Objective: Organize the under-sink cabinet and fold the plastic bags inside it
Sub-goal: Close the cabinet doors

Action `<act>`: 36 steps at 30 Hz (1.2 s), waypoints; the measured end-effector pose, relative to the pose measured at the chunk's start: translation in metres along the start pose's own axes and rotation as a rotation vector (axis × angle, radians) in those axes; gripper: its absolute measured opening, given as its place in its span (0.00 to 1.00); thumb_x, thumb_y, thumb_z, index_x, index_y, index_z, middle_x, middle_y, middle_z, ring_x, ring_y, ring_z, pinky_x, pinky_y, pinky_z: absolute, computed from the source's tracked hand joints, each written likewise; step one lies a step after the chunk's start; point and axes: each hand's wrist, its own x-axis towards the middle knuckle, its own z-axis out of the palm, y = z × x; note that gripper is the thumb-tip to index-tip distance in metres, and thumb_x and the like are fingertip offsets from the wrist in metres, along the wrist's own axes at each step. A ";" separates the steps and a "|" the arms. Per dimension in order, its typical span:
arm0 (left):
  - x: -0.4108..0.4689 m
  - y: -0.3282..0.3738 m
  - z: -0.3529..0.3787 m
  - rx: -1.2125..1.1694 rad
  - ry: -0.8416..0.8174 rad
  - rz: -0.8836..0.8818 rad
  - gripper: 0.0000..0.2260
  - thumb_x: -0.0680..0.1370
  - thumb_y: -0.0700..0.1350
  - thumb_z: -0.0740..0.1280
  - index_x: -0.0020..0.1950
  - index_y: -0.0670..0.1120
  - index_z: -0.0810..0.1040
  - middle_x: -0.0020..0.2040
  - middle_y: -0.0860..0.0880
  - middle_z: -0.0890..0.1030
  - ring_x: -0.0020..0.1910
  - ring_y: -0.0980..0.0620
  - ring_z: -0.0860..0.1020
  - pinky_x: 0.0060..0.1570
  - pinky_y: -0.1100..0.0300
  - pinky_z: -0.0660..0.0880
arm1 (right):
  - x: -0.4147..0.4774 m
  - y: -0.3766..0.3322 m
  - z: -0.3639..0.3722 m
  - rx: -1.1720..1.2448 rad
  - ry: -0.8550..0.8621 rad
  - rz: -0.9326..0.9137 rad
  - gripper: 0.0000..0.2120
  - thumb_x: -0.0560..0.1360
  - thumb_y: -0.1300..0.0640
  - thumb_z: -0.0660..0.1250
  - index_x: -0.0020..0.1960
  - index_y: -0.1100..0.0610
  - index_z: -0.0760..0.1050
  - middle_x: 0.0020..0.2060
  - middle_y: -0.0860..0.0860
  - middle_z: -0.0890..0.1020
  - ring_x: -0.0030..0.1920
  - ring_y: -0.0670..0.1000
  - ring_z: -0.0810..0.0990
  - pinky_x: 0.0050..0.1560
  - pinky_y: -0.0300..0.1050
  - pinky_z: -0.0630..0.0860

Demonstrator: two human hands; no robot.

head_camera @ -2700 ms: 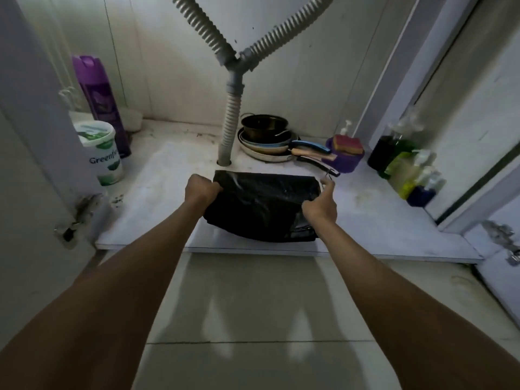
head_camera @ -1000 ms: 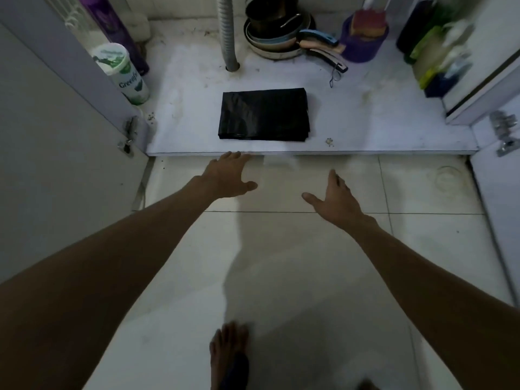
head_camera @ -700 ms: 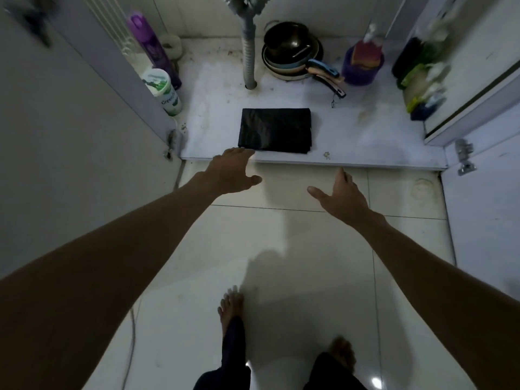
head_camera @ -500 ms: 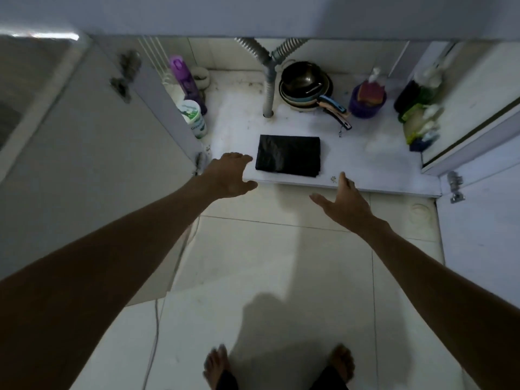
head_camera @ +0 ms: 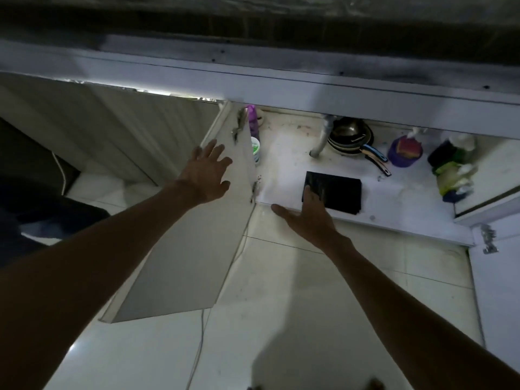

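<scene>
A folded black plastic bag (head_camera: 337, 192) lies flat as a neat rectangle near the front edge of the white cabinet floor (head_camera: 399, 201). My right hand (head_camera: 306, 215) hovers open in front of the bag's left corner, fingers spread, holding nothing. My left hand (head_camera: 206, 171) is open with fingers apart over the outer face of the left cabinet door (head_camera: 197, 249), which stands swung out. I cannot tell whether the hand touches the door.
At the back of the cabinet stand a purple spray can (head_camera: 253, 122), a white tub (head_camera: 255, 149), a drain pipe (head_camera: 323, 136), stacked pans (head_camera: 351, 137), a purple sponge holder (head_camera: 405, 149) and bottles (head_camera: 453, 170) at the right. The right door (head_camera: 498, 277) hangs open. Tiled floor lies below.
I have risen and backed away from the cabinet; the bag stays folded on the floor. My left hand moved left and up onto the left door; my right hand stays open.
</scene>
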 end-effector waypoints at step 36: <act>0.002 0.133 -0.009 -0.266 0.228 0.373 0.34 0.76 0.70 0.46 0.67 0.48 0.74 0.64 0.46 0.76 0.69 0.47 0.67 0.76 0.46 0.43 | -0.066 0.054 -0.097 0.057 -0.025 0.017 0.14 0.66 0.45 0.77 0.48 0.49 0.82 0.42 0.39 0.83 0.45 0.42 0.82 0.44 0.38 0.75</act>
